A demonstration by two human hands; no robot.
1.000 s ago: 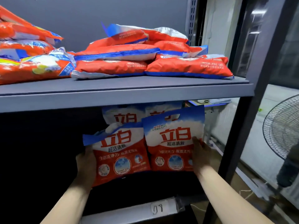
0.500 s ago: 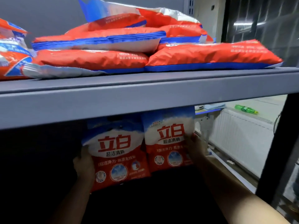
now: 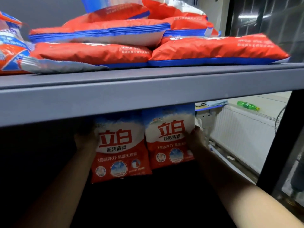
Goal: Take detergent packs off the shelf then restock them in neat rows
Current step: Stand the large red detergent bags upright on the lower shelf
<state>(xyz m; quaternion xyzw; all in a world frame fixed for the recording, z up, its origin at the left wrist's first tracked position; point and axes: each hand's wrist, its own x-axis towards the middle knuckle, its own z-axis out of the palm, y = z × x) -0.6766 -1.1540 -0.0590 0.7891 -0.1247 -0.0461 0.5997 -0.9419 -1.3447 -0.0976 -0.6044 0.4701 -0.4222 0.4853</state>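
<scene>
Left hand: the left hand (image 3: 85, 140) is seen at the outer edge of the left detergent pack (image 3: 119, 150); fingers are wrapped round that edge, though shadow hides most of them.
Right hand: the right hand (image 3: 196, 140) is pressed to the outer edge of the right detergent pack (image 3: 171, 137), fingers curled on its side.
Packs: both are held upright, side by side and touching, fronts facing out, under the grey shelf board (image 3: 148, 99), in the dark lower bay.
Step in hand: the pair is judged to be in the course of being set in a row; bottoms should be levelled and edges kept flush, the left pack sitting lower.
In the way: the board's front lip is close above the pack tops.
Above: stacked flat packs (image 3: 98, 53) are lying on the upper shelf.
Beyond: a white radiator (image 3: 243, 132) and a green bottle (image 3: 248, 106) are visible at right.
</scene>
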